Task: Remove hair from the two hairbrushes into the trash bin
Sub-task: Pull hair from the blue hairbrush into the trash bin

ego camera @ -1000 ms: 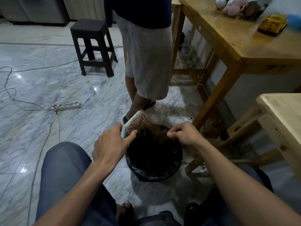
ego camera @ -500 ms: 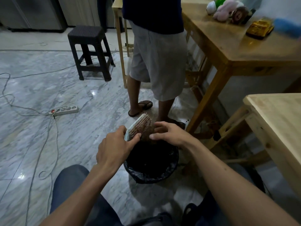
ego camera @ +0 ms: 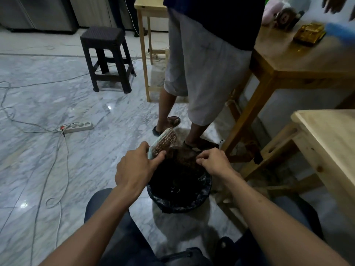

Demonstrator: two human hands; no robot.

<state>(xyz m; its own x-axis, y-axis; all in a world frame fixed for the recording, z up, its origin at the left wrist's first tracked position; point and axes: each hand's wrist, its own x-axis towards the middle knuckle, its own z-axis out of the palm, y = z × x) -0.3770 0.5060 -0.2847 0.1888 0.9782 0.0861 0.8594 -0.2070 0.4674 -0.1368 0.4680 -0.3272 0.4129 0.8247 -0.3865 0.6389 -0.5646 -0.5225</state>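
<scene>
My left hand (ego camera: pixel 137 168) grips a pale hairbrush (ego camera: pixel 164 140) by its handle, bristles facing right, just over the near-left rim of the trash bin (ego camera: pixel 180 205). The bin is round, lined with a black bag, and stands on the floor between my knees. A brown wad of hair (ego camera: pixel 184 156) stretches from the bristles across the bin's far side. My right hand (ego camera: pixel 214 163) pinches the right end of that wad over the bin. Only one hairbrush is in view.
A person in grey shorts (ego camera: pixel 203 73) stands just beyond the bin, sandalled feet close to its far rim. Wooden tables (ego camera: pixel 299 60) fill the right side. A dark stool (ego camera: pixel 106 56), a power strip (ego camera: pixel 78 126) and cables lie on the marble floor to the left.
My right hand went to the bristles, then drew rightwards with the hair wad stretched behind it. The standing person shifted their feet nearer the bin. My left hand kept hold of the brush.
</scene>
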